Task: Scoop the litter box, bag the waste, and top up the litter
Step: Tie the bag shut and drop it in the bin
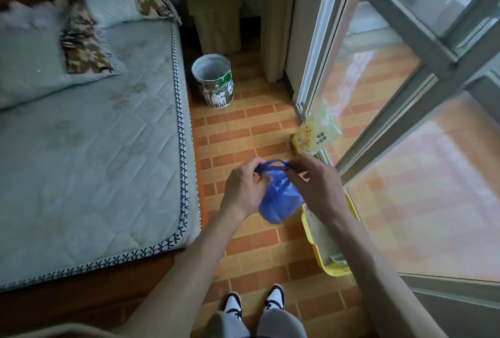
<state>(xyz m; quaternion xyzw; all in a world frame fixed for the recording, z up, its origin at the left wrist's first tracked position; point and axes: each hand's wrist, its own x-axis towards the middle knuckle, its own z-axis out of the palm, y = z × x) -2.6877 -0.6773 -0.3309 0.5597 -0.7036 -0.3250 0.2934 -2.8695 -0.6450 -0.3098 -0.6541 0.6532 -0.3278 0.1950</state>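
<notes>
A person stood on the brick-patterned floor (238,132), both bare forearms reaching forward, and held a small blue plastic bag (280,198) up in the air between the two hands. The left hand (244,189) had its fingers curled round one of the bag's handle loops at the top, and the right hand (313,186) pinched the other end of the twisted handles, so that a thin blue strand ran from one hand to the other. The bag's body hung below the hands, bunched and rounded; what lay inside it could not be made out. Just to the right of the bag and lower down, a yellow litter box (319,254) sat on the floor against the frame of the glass sliding door (378,126), partly hidden by the right forearm; pale litter showed in it, and a pale slotted scoop (336,258) lay at its near end. Farther along the door frame, a yellow-and-white litter bag (316,135) with printed characters leaned upright against the glass. A round bin (213,80) with a white liner stood on the floor near the far corner of the bed (89,148), which ran down the left side with a quilted pale-blue mattress cover and pillows at its far end. Beyond the bin, a boxy beige stool (216,16) stood against the wall. At the bottom edge, two white-and-dark sneakers (254,302) pointed forward beneath grey trouser legs.
</notes>
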